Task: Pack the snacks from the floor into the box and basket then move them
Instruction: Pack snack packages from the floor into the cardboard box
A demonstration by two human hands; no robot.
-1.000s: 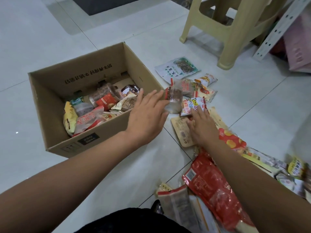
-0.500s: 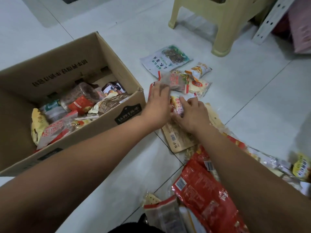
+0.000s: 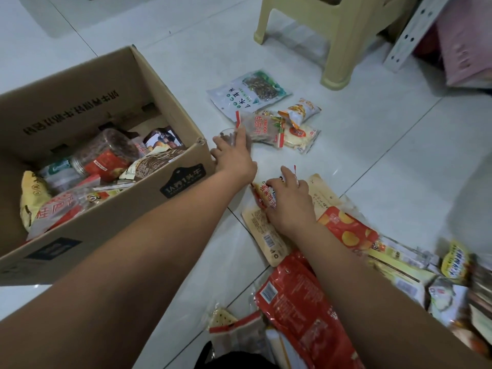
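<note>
I had moved the left hand [image 3: 234,155] toward 12 o'clock, grip round the jar [image 3: 226,135]; the right hand [image 3: 290,206] pinched a packet [image 3: 262,194], both due for the box [image 3: 119,217].

clear jar [image 3: 226,135] touched by left hand [image 3: 234,157] beside box [image 3: 149,201] | small snack packet [image 3: 262,194] gripped by right hand [image 3: 291,206]

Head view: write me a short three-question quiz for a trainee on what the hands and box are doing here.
1. Which grip is nearer the cardboard box?
2. True or false: the box is empty.
3. The right-hand grip holds: A) a spoon, B) a small red-printed packet, C) a bottle.
Key: 1 the left-hand grip, on the clear jar; 2 false, snacks fill it; 3 B.
</note>
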